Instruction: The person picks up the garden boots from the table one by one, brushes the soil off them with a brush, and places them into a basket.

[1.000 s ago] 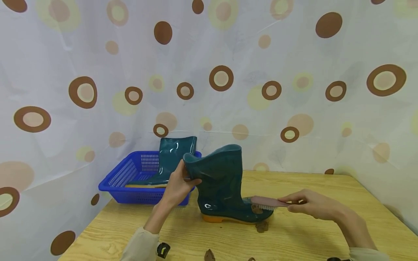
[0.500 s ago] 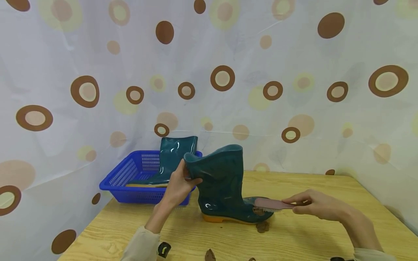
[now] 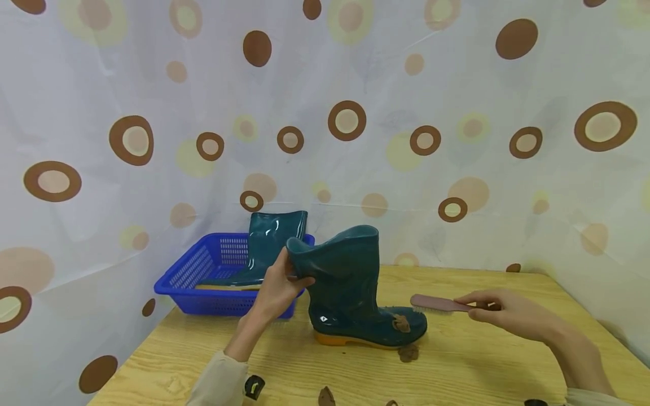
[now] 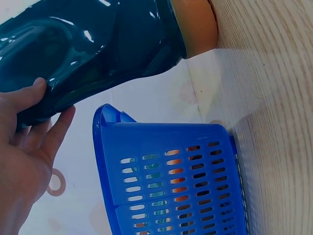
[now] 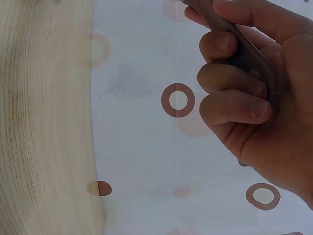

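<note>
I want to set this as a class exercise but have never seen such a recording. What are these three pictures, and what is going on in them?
A person wears three cameras: one on the head, one on each wrist. In the head view, the left hand grips the top of a green boot standing on a wooden table. The right hand holds a pink brush lifted just beyond the toe. A brown leaf lies on the boot. Behind, a blue basket holds a second boot.

Dk teal boot [image 3: 350, 293] w/ orange sole, pink brush [image 3: 437, 304], blue basket [image 3: 188, 282], brown-dotted white curtain [image 3: 457, 113].
</note>
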Motion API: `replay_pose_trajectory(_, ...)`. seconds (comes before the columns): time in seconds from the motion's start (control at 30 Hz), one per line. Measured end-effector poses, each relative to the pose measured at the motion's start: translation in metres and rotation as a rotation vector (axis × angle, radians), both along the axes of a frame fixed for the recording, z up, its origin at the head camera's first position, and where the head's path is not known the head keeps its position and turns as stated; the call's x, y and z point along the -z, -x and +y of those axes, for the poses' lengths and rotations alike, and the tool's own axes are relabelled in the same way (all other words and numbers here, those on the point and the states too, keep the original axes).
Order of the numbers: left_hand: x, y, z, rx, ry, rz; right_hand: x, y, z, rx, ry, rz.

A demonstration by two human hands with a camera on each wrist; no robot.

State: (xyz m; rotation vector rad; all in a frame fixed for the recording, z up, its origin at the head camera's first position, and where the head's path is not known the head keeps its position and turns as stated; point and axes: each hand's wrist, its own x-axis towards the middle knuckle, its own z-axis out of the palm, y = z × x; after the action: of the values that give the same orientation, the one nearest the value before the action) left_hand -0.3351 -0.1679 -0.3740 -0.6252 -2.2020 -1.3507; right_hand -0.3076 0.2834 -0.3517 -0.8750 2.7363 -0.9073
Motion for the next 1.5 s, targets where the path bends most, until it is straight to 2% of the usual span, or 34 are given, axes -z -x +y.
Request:
replay_pose_trajectory(0.13,-0.001,0.000,0.001,-0.004,-0.001,-0.002,0.000,-0.001,-0.002,0.014,0.016,0.045)
replay_pose_trajectory(0.37,0.001,0.000,0.001,-0.005,-0.003,-0.020,0.006,0.005,-0.028,-0.117,0.048,-0.079)
replay_pose_trajectory(0.47,0.000,-0.001,0.001,-0.005,-0.004,-0.022,0.009,0.007,-0.032,-0.145,0.045,-0.090)
replay_pose_trajectory(1.07,0.000,0.000,0.000,0.009,-0.007,-0.027,0.006,0.006,-0.010,-0.078,0.006,-0.059)
replay_pose_trajectory(1.23,0.000,0.000,0.000,0.006,-0.008,-0.024,0.004,0.004,-0.017,-0.094,0.060,-0.034)
replay_pose_trajectory(1.37,-0.001,0.000,0.000,0.005,-0.007,-0.025,0.005,0.004,-0.025,-0.118,0.042,0.009)
replay_pose_trajectory(1.5,0.000,0.000,0.001,0.002,-0.001,-0.025,0.011,0.008,-0.032,-0.162,0.022,-0.008)
